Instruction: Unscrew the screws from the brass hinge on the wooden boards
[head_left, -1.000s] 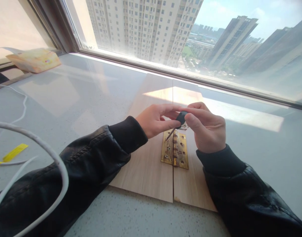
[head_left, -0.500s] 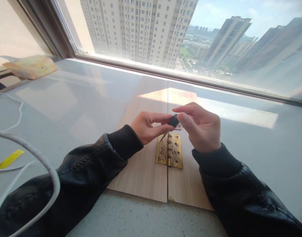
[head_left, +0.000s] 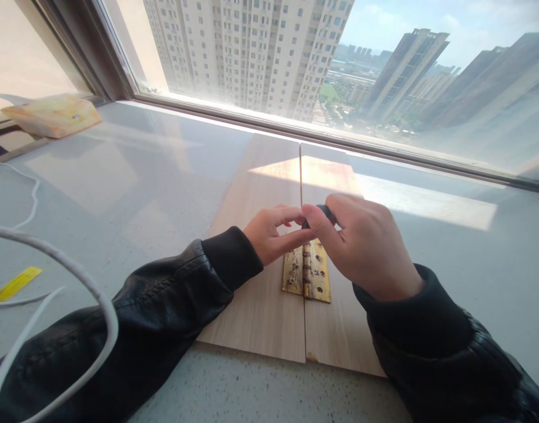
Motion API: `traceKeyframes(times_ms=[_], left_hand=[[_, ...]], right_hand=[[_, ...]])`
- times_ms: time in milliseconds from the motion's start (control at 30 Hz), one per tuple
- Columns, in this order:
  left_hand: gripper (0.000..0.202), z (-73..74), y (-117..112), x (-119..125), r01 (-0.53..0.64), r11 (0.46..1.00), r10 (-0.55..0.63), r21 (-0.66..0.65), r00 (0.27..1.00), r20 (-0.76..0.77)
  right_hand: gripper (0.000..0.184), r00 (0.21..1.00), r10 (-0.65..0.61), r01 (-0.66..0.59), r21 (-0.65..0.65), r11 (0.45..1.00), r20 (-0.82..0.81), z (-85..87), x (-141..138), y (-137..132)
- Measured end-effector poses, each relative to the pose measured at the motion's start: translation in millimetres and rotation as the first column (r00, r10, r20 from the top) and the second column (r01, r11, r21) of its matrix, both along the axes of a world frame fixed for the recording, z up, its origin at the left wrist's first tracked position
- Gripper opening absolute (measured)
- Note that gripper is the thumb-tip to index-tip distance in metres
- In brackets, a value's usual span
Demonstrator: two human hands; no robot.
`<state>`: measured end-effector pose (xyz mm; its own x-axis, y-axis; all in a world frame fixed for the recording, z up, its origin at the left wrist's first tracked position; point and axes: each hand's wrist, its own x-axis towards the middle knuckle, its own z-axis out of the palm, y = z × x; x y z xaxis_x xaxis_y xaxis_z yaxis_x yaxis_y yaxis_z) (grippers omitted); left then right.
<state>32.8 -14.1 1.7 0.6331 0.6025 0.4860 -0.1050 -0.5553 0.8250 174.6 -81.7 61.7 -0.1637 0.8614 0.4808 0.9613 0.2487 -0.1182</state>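
Observation:
Two light wooden boards lie side by side on a grey sill, joined across their seam by a brass hinge. My right hand is closed round the black handle of a small screwdriver held over the top of the hinge; the shaft is hidden behind my fingers. My left hand pinches thumb and forefinger together at the screwdriver, just above the hinge's left leaf. Both arms wear black leather sleeves.
A white cable loops across the left foreground, with a yellow tag lying beside it. A yellow packet lies at the far left by the window frame. The grey stone sill runs along the window.
Both hands have dropped lower and closer onto the top of the hinge. My right hand has rolled over the screwdriver handle, hiding most of it and the shaft.

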Motion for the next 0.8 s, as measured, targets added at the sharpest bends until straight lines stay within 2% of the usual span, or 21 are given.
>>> traceKeyframes(times_ms=[100,233,300,400,467,533,600,667,733,800], left_hand=[[0.027,0.4,3.2,-3.2,0.075,0.997,-0.075,0.019,0.997,-0.027],[0.024,3.4,7.7,-5.9,0.118,0.993,-0.117,0.010,0.989,-0.085],[0.022,5.2,7.6,-5.7,0.091,0.996,-0.092,-0.007,0.994,-0.059],[0.020,7.3,4.1,-4.7,-0.021,1.000,0.021,-0.001,0.999,-0.026],[0.020,7.5,1.4,-4.5,-0.082,0.997,0.082,0.013,0.996,-0.022],[0.021,7.0,-0.3,-4.5,-0.112,0.993,0.112,0.021,0.994,-0.012],[0.021,6.3,-0.9,-4.7,-0.128,0.991,0.129,0.037,0.992,-0.009],[0.020,6.0,-0.6,-4.7,-0.140,0.988,0.141,0.067,0.990,-0.008],[0.019,5.9,0.0,-4.6,-0.146,0.985,0.147,0.095,0.989,-0.005],[0.018,5.7,0.9,-4.1,-0.142,0.985,0.143,0.099,0.990,-0.004]], right_hand=[[0.040,0.999,0.037,-0.037,-0.010,0.999,0.023,2.3,2.4,-0.1],[0.038,0.996,0.081,-0.080,-0.046,0.996,0.032,3.6,6.8,0.8],[0.036,0.991,0.134,-0.133,-0.071,0.989,0.007,4.8,10.1,2.2],[0.032,0.972,0.230,-0.233,-0.129,0.964,-0.036,8.1,14.3,3.4],[0.033,0.969,0.244,-0.246,-0.173,0.954,-0.033,10.5,14.5,2.1],[0.037,0.987,0.164,-0.161,-0.167,0.973,0.002,11.8,11.8,-0.9],[0.044,1.000,0.005,-0.004,-0.073,0.997,0.011,11.7,6.7,-4.5],[0.052,0.990,-0.141,0.141,0.032,0.989,-0.014,10.6,0.5,-7.6],[0.057,0.981,-0.194,0.195,0.056,0.979,-0.025,9.2,-5.0,-9.3],[0.055,0.985,-0.171,0.171,0.030,0.985,0.005,8.4,-8.6,-9.9]])
